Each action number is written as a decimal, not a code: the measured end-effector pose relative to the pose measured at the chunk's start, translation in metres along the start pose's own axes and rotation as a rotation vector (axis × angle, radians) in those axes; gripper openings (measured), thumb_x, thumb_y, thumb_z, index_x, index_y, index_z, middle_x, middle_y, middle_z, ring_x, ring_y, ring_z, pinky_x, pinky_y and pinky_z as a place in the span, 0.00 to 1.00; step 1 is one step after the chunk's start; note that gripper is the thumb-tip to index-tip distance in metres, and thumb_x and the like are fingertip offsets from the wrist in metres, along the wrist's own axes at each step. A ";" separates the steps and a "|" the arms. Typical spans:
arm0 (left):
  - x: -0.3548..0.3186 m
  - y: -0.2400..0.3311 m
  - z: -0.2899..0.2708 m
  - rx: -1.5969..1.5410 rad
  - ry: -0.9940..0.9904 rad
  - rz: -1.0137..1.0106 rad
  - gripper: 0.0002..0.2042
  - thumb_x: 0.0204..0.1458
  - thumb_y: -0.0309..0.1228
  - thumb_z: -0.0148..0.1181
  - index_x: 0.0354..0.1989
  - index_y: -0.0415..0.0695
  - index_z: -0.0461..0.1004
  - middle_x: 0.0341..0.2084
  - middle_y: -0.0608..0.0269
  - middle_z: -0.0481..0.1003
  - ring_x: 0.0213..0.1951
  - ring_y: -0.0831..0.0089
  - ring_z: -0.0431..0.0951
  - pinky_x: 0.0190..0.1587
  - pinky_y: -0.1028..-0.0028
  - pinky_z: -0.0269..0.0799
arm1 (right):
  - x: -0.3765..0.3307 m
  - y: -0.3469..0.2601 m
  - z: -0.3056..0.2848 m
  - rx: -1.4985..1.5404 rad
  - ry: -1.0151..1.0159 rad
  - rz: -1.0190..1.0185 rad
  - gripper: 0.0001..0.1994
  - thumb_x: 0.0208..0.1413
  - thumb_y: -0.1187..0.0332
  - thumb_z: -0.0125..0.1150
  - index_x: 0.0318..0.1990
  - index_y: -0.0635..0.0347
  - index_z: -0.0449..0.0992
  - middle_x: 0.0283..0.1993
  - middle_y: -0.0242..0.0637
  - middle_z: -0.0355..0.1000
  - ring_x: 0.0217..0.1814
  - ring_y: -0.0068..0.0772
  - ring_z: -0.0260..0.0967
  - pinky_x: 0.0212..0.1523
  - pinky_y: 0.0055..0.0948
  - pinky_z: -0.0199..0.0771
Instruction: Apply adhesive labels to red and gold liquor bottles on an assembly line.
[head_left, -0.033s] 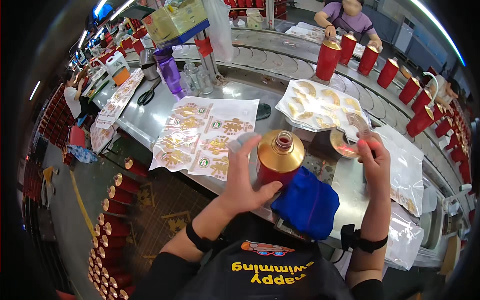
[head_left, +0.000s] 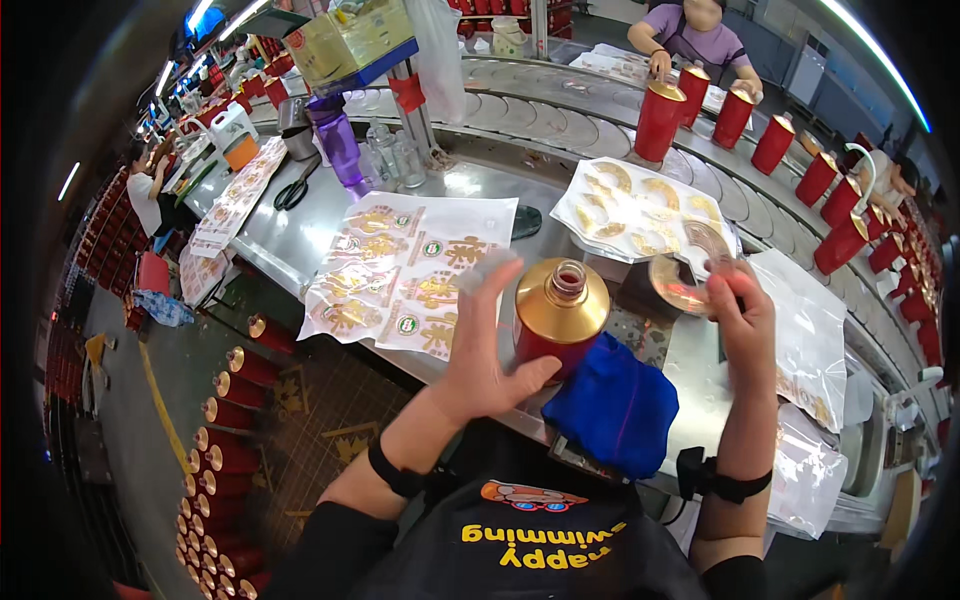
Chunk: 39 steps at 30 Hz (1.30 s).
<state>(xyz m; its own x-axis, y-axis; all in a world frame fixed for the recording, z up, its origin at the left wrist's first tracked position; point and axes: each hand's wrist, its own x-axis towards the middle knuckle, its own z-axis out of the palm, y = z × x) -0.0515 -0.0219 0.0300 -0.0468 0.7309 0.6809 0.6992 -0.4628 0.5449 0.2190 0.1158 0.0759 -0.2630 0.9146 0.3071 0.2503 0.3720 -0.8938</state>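
A red bottle point(head_left: 563, 315) with a gold shoulder and uncapped neck stands upright before me at the bench edge. My left hand point(head_left: 485, 355) is on its left side with fingers stretched out and thumb near the bottle's lower front; whether the thumb touches it I cannot tell. A pale cover wraps one fingertip. To the bottle's right, my right hand point(head_left: 743, 315) pinches a clear curved sticker point(head_left: 672, 285) in the air. Behind that sticker lies a white sheet of gold arc-shaped stickers point(head_left: 625, 215). A sheet of gold-printed labels point(head_left: 375, 265) lies to the left.
A blue cloth point(head_left: 615, 405) lies right of the bottle at the bench edge. Black scissors point(head_left: 295, 188) and a purple bottle point(head_left: 338, 140) are at the back left. Beyond runs a curved conveyor point(head_left: 590, 125) carrying red bottles, with a co-worker point(head_left: 695, 40) behind it. Several bottles stand below left.
My right hand has shifted slightly left with the curved sticker, toward the bottle. My left thumb and fingers have drawn back a little to the left.
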 end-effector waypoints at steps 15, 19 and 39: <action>-0.008 0.017 0.006 -0.475 0.081 -0.216 0.38 0.49 0.50 0.68 0.58 0.35 0.58 0.49 0.53 0.65 0.51 0.63 0.67 0.56 0.66 0.61 | -0.040 -0.057 0.091 0.371 -0.204 -0.179 0.08 0.59 0.69 0.61 0.35 0.66 0.76 0.47 0.41 0.70 0.49 0.29 0.66 0.50 0.27 0.65; -0.002 0.018 0.008 -0.937 0.072 -0.335 0.29 0.57 0.44 0.61 0.58 0.38 0.59 0.48 0.60 0.66 0.50 0.76 0.67 0.55 0.74 0.63 | -0.045 -0.047 0.091 0.318 -0.202 -0.173 0.08 0.59 0.69 0.61 0.34 0.66 0.76 0.48 0.43 0.70 0.49 0.30 0.66 0.51 0.27 0.65; 0.004 0.012 0.003 -1.016 -0.029 -0.373 0.24 0.61 0.35 0.55 0.62 0.38 0.57 0.55 0.58 0.64 0.57 0.74 0.65 0.61 0.74 0.58 | -0.057 -0.035 0.103 0.458 -0.214 -0.010 0.14 0.59 0.63 0.63 0.45 0.64 0.71 0.56 0.43 0.68 0.58 0.30 0.64 0.60 0.30 0.60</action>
<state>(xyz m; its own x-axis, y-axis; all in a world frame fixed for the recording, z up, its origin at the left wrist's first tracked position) -0.0413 -0.0231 0.0377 -0.1077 0.9172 0.3837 -0.2742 -0.3984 0.8753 0.1298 0.0342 0.0558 -0.4607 0.8404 0.2855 -0.1752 0.2292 -0.9575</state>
